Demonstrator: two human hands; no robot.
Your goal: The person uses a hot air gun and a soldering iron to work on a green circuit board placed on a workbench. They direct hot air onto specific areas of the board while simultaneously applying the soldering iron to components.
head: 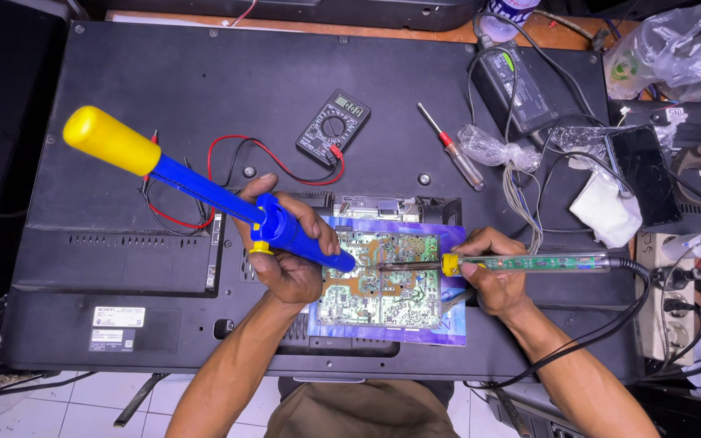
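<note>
Left hand: your left hand (pixel 285 255) is clenched around the blue barrel of the desoldering pump (pixel 229 199), thumb side near its yellow trigger ring, so you can fire it without shifting your grip.
Pump angle: its yellow plunger knob points up and away to the far left of your hand, while the nozzle slants down past your fingers onto the circuit board (pixel 379 280); the tilt keeps the tip on the joint.
Right hand: your right hand (pixel 488 272) grasps the soldering iron (pixel 521 263) near its yellow collar, like a pen, for fine control.
Iron: the see-through handle runs out to the right of your hand, its cable trailing off toward the power strip (pixel 667 304); the metal tip reaches left to meet the pump nozzle, the two just beside each other.
Board: it lies between your hands, solder side up, on a blue-purple sheet over the back of a black television (pixel 164 81).
Beyond your hands: a multimeter (pixel 333 126) with red and black leads, and a red-handled screwdriver (pixel 450 146), both well apart from your fingers.
</note>
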